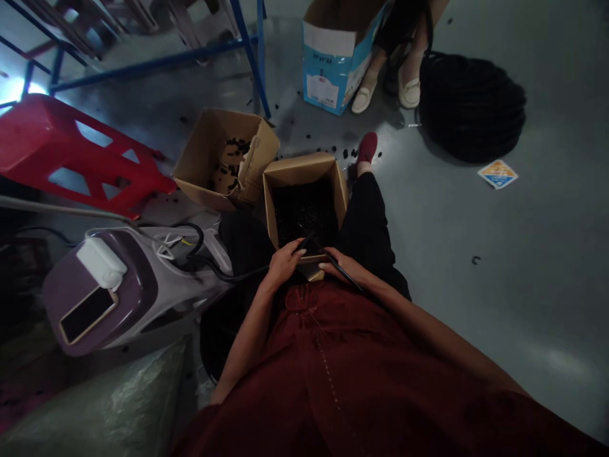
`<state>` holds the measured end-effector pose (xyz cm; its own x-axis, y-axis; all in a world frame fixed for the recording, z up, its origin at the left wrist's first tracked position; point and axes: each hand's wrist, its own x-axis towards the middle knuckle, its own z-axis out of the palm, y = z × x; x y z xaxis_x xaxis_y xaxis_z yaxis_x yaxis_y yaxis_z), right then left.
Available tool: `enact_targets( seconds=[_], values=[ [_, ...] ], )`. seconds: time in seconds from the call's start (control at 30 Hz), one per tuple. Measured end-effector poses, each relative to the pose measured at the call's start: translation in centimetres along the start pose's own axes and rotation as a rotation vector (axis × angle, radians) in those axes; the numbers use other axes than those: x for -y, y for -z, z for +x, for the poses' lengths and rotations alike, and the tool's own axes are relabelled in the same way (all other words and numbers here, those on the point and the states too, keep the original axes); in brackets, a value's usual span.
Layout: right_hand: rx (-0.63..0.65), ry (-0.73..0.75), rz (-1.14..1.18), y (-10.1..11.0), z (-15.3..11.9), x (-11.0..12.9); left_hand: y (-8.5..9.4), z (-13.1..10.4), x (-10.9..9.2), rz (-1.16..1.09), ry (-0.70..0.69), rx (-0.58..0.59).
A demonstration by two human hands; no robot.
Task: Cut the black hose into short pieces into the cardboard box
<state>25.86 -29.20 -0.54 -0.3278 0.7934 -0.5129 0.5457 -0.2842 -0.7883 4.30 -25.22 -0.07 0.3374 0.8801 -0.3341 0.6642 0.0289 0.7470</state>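
My left hand [284,260] is closed round the end of a black cord [242,277], which runs off to the left past my leg. Close beside it, my right hand [343,265] is closed on a thin dark tool [346,277] whose near end sticks out toward my lap. The dark tips between both hands meet or cross above the near edge of a cardboard box [280,166]. Many small black pieces [307,206] fill that box between my legs. The exact kind of tool is too dark to tell.
A second cardboard box [194,155] with a few black pieces stands at the left, near a red stool [109,152]. A phone [88,314] lies on a purple stool [136,273]. Another person's feet [409,89] are near a blue box [326,70] and a black coil [471,108].
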Motion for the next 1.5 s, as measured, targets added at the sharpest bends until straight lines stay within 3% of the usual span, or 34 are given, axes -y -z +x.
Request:
enact_targets(
  seconds=[0.23, 0.53, 0.9, 1.5],
  values=[
    [0.030, 0.017, -0.076, 0.4, 0.0, 0.3, 0.2, 0.0, 0.2, 0.018, -0.048, 0.045],
    [-0.019, 0.043, -0.182, 0.1, -0.1, 0.3, 0.6, 0.0, 0.3, 0.089, -0.103, 0.107],
    [-0.056, -0.048, -0.174, -0.3, 0.2, -0.1, -0.1, 0.3, 0.0, 0.224, 0.005, 0.099],
    [-0.026, -0.130, -0.356, -0.6, 0.6, -1.5, -0.5, 0.5, 0.1, 0.413, 0.026, 0.154]
  ],
)
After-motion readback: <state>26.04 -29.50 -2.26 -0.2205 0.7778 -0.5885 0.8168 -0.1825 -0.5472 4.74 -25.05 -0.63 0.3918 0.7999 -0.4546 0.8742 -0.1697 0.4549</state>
